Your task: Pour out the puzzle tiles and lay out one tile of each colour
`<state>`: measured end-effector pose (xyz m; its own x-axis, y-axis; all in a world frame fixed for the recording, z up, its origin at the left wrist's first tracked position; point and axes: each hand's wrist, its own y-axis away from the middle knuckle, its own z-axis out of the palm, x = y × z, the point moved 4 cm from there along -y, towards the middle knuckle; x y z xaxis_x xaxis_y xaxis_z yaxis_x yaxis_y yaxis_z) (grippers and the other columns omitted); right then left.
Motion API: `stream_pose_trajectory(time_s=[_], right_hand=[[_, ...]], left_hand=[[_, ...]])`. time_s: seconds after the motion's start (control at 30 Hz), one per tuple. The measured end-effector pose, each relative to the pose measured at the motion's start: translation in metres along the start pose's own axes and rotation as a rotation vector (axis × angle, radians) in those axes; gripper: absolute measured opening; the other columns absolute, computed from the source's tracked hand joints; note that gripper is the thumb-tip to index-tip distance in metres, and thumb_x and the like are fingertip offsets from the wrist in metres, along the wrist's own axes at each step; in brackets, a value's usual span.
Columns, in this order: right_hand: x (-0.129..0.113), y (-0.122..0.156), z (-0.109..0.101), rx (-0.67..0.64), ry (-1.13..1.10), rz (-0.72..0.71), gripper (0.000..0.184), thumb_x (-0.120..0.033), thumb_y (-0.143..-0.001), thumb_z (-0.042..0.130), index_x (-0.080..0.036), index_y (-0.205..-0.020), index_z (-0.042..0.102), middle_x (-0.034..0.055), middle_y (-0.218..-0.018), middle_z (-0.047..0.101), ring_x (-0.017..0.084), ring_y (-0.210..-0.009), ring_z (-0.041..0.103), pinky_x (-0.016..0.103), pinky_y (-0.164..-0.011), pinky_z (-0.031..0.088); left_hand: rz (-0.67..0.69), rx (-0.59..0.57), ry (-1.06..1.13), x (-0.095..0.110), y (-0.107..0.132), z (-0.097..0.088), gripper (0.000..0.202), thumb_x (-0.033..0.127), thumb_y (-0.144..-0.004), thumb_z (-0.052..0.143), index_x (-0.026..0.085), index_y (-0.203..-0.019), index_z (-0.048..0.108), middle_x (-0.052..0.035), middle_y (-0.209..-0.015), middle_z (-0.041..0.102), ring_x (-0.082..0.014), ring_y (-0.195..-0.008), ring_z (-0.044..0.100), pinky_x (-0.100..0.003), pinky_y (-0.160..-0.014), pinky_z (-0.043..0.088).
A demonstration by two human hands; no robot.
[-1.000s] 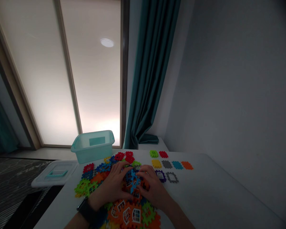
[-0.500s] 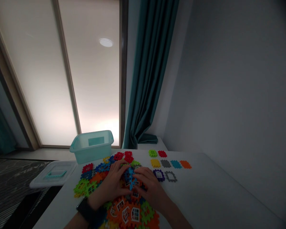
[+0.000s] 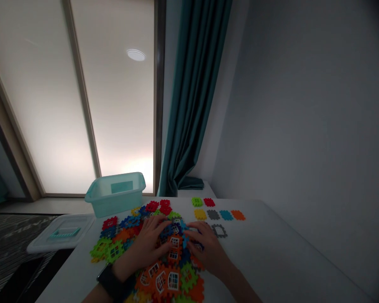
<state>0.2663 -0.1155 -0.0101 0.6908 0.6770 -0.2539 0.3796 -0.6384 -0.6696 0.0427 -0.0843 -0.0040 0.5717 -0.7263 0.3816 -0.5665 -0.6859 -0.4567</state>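
**Q:** What lies nearest?
**A:** The left hand, with a black watch on its wrist, and the right hand.

**Q:** State of each grip?
**A:** Both curve with fingers spread over the heap; whether either holds a piece cannot be told.

**Q:** Where are the pieces?
**A:** A heap of interlocking plastic window blocks covers the near middle of the worktop. A blue block lies between the hands.

**Q:** Farther off?
**A:** Separate blocks form rows near the far edge: a green block, red block, yellow block, grey block, blue-green block, orange block. A teal plastic bin stands off the far left corner, its lid beside the left edge.
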Motion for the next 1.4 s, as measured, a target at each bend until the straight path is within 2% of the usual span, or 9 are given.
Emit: stream_pose_trajectory(time_s=[0.07, 0.2, 0.33, 0.43, 0.53, 0.7, 0.9, 1.13, 1.4], right_hand=[[0.016, 0.019, -0.008, -0.004, 0.014, 0.051, 0.033, -0.015, -0.089, 0.058, -0.029, -0.117, 0.068, 0.0081, -0.121, 0.067, 0.026, -0.114, 0.062, 0.047, -0.099, 0.053], [0.045, 0.061, -0.024, -0.007, 0.02, 0.145, 0.031, -0.02, -0.09, 0.059, -0.03, -0.118, 0.069, 0.0081, -0.121, 0.068, 0.027, -0.117, 0.062, 0.048, -0.102, 0.051], [0.058, 0.089, -0.033, -0.05, -0.003, 0.211, 0.027, -0.02, -0.091, 0.059, -0.029, -0.113, 0.071, 0.008, -0.12, 0.069, 0.025, -0.114, 0.063, 0.045, -0.101, 0.052], [0.059, 0.096, -0.034, -0.087, -0.015, 0.253, 0.027, -0.019, -0.09, 0.059, -0.028, -0.112, 0.071, 0.0086, -0.119, 0.069, 0.024, -0.113, 0.063, 0.045, -0.1, 0.052], [0.057, 0.095, -0.03, -0.115, -0.021, 0.268, 0.025, -0.018, -0.087, 0.061, -0.026, -0.108, 0.072, 0.0087, -0.117, 0.069, 0.025, -0.111, 0.063, 0.045, -0.099, 0.052], [0.054, 0.092, -0.026, -0.152, -0.005, 0.274, 0.025, -0.014, -0.083, 0.064, -0.026, -0.103, 0.074, 0.0068, -0.113, 0.072, 0.025, -0.109, 0.064, 0.045, -0.098, 0.05], [0.052, 0.089, -0.026, -0.192, -0.012, 0.279, 0.024, -0.018, -0.085, 0.063, -0.028, -0.104, 0.074, 0.0053, -0.115, 0.073, 0.025, -0.109, 0.064, 0.045, -0.098, 0.048], [0.047, 0.085, -0.027, -0.199, -0.01, 0.285, 0.022, -0.021, -0.087, 0.063, -0.029, -0.104, 0.075, 0.0041, -0.115, 0.074, 0.025, -0.108, 0.065, 0.044, -0.097, 0.049], [0.041, 0.086, -0.028, -0.219, -0.009, 0.303, 0.023, -0.019, -0.086, 0.065, -0.029, -0.104, 0.075, 0.0037, -0.116, 0.073, 0.025, -0.111, 0.063, 0.045, -0.099, 0.047]], left_hand=[[0.012, -0.026, -0.013, 0.004, -0.001, -0.002, 0.041, 0.04, -0.095, 0.06, 0.029, -0.134, 0.059, -0.0091, -0.134, 0.058, -0.0315, -0.124, 0.052, -0.049, -0.106, 0.044], [0.038, -0.122, -0.009, 0.015, -0.007, -0.003, 0.034, 0.042, -0.096, 0.059, 0.03, -0.128, 0.064, -0.0066, -0.13, 0.062, -0.0299, -0.12, 0.056, -0.046, -0.104, 0.046], [0.169, -0.222, 0.007, 0.047, -0.021, 0.001, 0.035, 0.041, -0.096, 0.059, 0.031, -0.129, 0.063, -0.0048, -0.129, 0.064, -0.0281, -0.12, 0.059, -0.043, -0.108, 0.041], [0.276, -0.305, -0.007, 0.074, -0.031, 0.014, 0.04, 0.042, -0.093, 0.064, 0.032, -0.131, 0.06, -0.0039, -0.13, 0.064, -0.0285, -0.12, 0.059, -0.044, -0.109, 0.039], [0.359, -0.343, -0.05, 0.09, -0.037, 0.036, 0.043, 0.047, -0.09, 0.066, 0.031, -0.129, 0.061, -0.0055, -0.136, 0.061, -0.0306, -0.123, 0.057, -0.048, -0.111, 0.035], [0.42, -0.398, -0.07, 0.089, -0.037, 0.06, 0.041, 0.051, -0.086, 0.07, 0.029, -0.12, 0.066, -0.0051, -0.129, 0.065, -0.0304, -0.119, 0.058, -0.048, -0.112, 0.032], [0.399, -0.428, -0.02, 0.081, -0.033, 0.047, 0.035, 0.049, -0.084, 0.072, 0.03, -0.113, 0.068, -0.0032, -0.115, 0.07, -0.0289, -0.11, 0.063, -0.049, -0.112, 0.031], [0.381, -0.408, 0.021, 0.077, -0.031, 0.04, 0.034, 0.046, -0.082, 0.072, 0.032, -0.114, 0.068, -0.002, -0.123, 0.069, -0.0291, -0.114, 0.062, -0.047, -0.112, 0.032], [0.372, -0.424, 0.03, 0.078, -0.032, 0.04, 0.033, 0.043, -0.081, 0.074, 0.032, -0.112, 0.068, -0.0025, -0.121, 0.069, -0.0297, -0.113, 0.062, -0.048, -0.112, 0.032]])
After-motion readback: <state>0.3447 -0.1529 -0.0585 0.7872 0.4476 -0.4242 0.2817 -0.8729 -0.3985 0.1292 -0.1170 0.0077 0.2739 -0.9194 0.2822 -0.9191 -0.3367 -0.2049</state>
